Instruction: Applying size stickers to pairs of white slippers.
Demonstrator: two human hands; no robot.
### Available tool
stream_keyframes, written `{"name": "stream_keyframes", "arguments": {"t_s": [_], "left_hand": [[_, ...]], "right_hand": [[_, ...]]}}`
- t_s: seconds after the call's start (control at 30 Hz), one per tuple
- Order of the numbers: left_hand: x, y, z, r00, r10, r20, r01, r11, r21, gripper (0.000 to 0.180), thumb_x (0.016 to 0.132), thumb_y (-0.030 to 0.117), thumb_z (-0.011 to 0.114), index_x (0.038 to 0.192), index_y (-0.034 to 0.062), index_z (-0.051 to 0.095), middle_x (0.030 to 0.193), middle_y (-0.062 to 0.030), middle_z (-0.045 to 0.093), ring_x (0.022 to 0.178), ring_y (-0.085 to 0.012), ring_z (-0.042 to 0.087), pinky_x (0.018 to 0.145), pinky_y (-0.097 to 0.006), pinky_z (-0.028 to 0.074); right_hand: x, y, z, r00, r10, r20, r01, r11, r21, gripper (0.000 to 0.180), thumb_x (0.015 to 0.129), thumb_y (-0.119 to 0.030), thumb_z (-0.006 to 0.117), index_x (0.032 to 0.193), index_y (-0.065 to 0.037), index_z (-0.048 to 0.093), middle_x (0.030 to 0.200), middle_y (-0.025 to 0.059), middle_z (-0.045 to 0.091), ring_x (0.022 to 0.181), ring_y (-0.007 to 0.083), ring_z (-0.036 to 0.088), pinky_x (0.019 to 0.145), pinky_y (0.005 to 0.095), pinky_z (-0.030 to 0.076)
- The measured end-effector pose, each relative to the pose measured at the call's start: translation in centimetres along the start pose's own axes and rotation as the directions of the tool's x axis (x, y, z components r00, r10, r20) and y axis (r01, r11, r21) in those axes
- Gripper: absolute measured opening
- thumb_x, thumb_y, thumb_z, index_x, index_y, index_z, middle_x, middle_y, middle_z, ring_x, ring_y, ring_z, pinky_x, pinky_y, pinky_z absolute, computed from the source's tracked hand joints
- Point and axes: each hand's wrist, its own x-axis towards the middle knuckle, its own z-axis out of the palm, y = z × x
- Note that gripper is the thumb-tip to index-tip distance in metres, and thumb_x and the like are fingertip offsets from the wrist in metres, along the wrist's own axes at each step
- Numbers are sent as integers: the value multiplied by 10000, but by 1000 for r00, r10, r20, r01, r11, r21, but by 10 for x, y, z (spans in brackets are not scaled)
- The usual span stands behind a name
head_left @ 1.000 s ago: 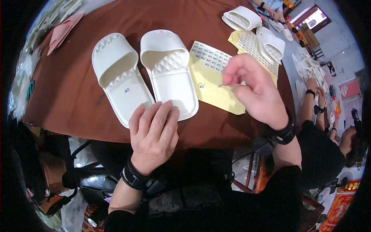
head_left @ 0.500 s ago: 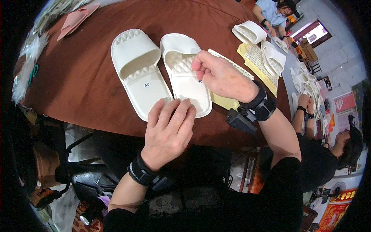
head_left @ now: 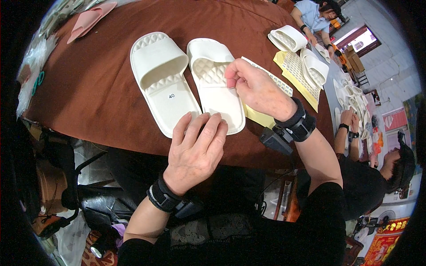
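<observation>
Two white slippers lie side by side on the brown cloth, heels toward me: the left slipper [head_left: 156, 66] and the right slipper [head_left: 208, 51]. A small printed sticker [head_left: 171, 96] shows on the left one's insole. My left hand [head_left: 195, 150] rests its outstretched fingertips on the heel ends of both. Above the right slipper's insole, my right hand [head_left: 259, 91] is closed, thumb and fingers pinched together. Whatever sits in that pinch is hidden. Partly beneath my right hand lies a yellow-backed sheet of stickers [head_left: 262, 117].
Another sticker sheet [head_left: 299, 75] and more white slippers [head_left: 288, 39] lie at the table's right side. A pink slipper [head_left: 91, 20] and clear plastic bags [head_left: 33, 75] are at far left. Two co-workers sit beyond, one in a blue shirt [head_left: 312, 15], one in black [head_left: 364, 186].
My right hand has shifted slightly right and down over the right slipper. The printed mark that showed beside its fingers is out of sight now. My left hand stays nearly still.
</observation>
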Motion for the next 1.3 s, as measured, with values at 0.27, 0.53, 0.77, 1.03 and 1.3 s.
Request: {"name": "stream_keyframes", "arguments": {"t_s": [0.27, 0.53, 0.77, 1.03, 1.3], "left_hand": [[0, 0, 1, 1000, -3, 0, 3, 1000, 20, 370, 684, 73, 633, 1052, 42, 607, 1113, -71, 577, 1019, -234, 549, 955, -433, 378], [0, 0, 2, 1000, 6, -8, -6, 1000, 16, 376, 678, 69, 634, 1052, 46, 601, 1119, -72, 573, 1020, -238, 547, 959, -439, 374], [10, 2, -7, 997, -31, 78, 26, 998, 63, 358, 704, 117, 623, 1050, 46, 562, 1185, -79, 532, 986, -212, 520, 912, -386, 363], [34, -3, -11, 983, -47, 179, 44, 999, 18, 341, 743, 146, 649, 1059, 57, 555, 1185, -58, 536, 869, -221, 492, 779, -359, 369], [35, -3, -4, 990, -18, 141, 12, 999, 49, 306, 747, 186, 661, 1015, 53, 593, 1117, -45, 553, 854, -208, 487, 750, -348, 362]], "right_hand": [[-15, -10, 1, 998, -13, -62, 19, 995, 96, 246, 769, 85, 388, 968, -6, 500, 868, 43, 550, 761, 102, 494, 724, 235, 431], [-22, -16, 12, 988, -118, -101, 129, 986, 110, 233, 768, 67, 406, 979, -8, 471, 874, 143, 582, 849, 312, 577, 760, 377, 467], [-21, -14, 15, 972, -198, -125, 197, 980, -23, 239, 752, 70, 414, 969, -18, 462, 866, 149, 576, 871, 348, 554, 768, 417, 451], [-17, -9, 17, 970, -194, -146, 196, 981, 1, 225, 764, 61, 418, 969, -19, 464, 845, 157, 581, 854, 353, 560, 753, 432, 454], [-16, 0, 13, 968, -167, -186, 180, 982, 56, 236, 788, 83, 391, 977, -6, 499, 899, 117, 606, 826, 203, 593, 756, 308, 475]]}}
